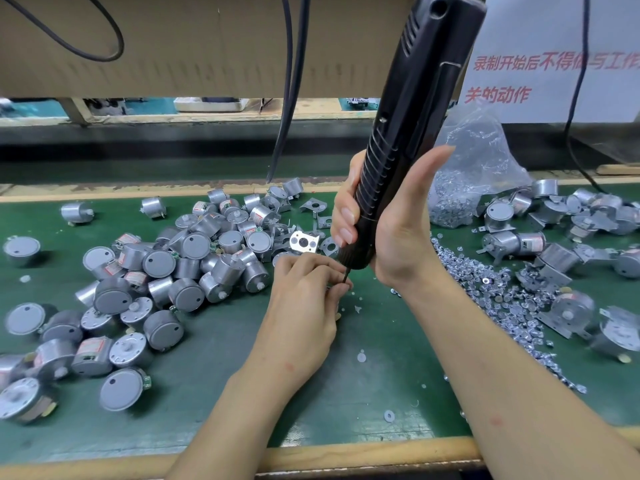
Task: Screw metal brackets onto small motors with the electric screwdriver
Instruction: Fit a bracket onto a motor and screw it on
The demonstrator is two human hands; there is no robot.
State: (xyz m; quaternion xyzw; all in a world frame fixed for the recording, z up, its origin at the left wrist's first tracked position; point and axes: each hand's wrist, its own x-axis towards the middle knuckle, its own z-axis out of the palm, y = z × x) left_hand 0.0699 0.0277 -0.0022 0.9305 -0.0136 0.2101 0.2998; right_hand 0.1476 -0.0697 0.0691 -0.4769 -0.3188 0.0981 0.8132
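Observation:
My right hand (391, 223) grips the black electric screwdriver (405, 126), which stands nearly upright with its thin bit (346, 276) pointing down. My left hand (304, 299) is curled just under the bit, its fingertips pinching a small part that the fingers hide. A shiny metal bracket (304, 242) with a round hole lies just behind my left hand. A big heap of grey round motors (194, 251) lies to the left on the green mat (214, 382).
Motors with brackets fitted (526, 242) are piled at the right. Loose screws and washers (498, 296) are strewn under my right forearm, beside a clear bag of screws (464, 188). Black cables (287, 98) hang in front of the cardboard wall. A wooden edge (346, 455) borders the mat in front.

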